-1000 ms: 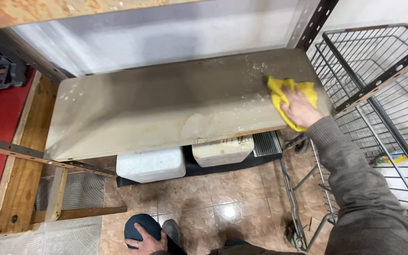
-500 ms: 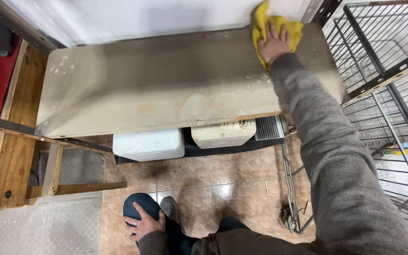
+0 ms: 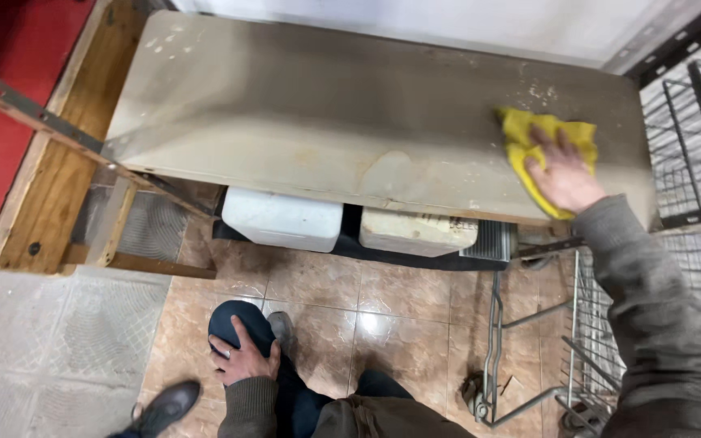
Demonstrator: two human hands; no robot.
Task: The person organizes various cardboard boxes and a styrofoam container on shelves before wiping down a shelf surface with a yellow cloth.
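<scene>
One hand (image 3: 563,174) flat on yellow cloth (image 3: 539,146), shelf (image 3: 326,122)

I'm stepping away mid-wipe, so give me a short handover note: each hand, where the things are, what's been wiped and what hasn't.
Right hand: flat, fingers spread, pressing the yellow cloth onto the right end of the grey shelf.
Left hand: resting on the person's knee, holding nothing.
Under the shelf: two white containers on the floor; a wire cart stands to the right.
Done: middle of the shelf looks mostly free of crumbs.
Left: white specks beside the cloth at the back right and at the far left corner; a stain near the front edge.
</scene>
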